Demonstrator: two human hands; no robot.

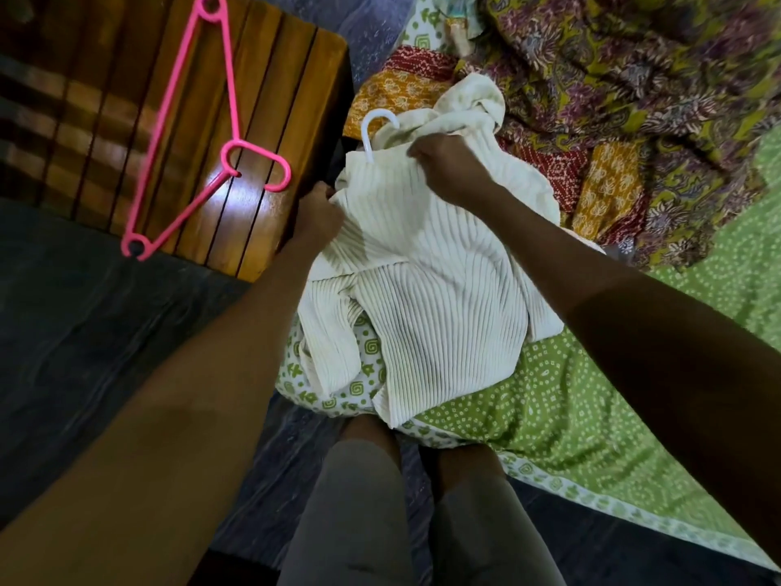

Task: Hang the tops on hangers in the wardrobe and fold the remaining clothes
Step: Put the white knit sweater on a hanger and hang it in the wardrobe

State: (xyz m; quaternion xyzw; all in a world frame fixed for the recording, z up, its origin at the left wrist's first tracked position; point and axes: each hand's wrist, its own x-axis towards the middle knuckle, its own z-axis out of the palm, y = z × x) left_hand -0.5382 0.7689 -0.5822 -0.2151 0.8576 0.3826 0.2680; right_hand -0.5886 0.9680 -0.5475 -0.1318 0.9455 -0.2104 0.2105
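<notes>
1. Both hands are gripping the cream ribbed top at the bed's near edge: left hand, right hand pinching its shoulders.
2. The white hanger is sitting inside; hanging is pending.
3. Printed clothes and the pink hanger are waiting.

Bed under green dotted sheet; cream ribbed top near its edge; printed clothes heaped behind; wooden table bears pink hanger.

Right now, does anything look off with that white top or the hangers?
The white top has grey-green patches, stains or shadow, I cannot tell. The pink hanger lies loose on the wooden stool, one end past the edge.
</notes>
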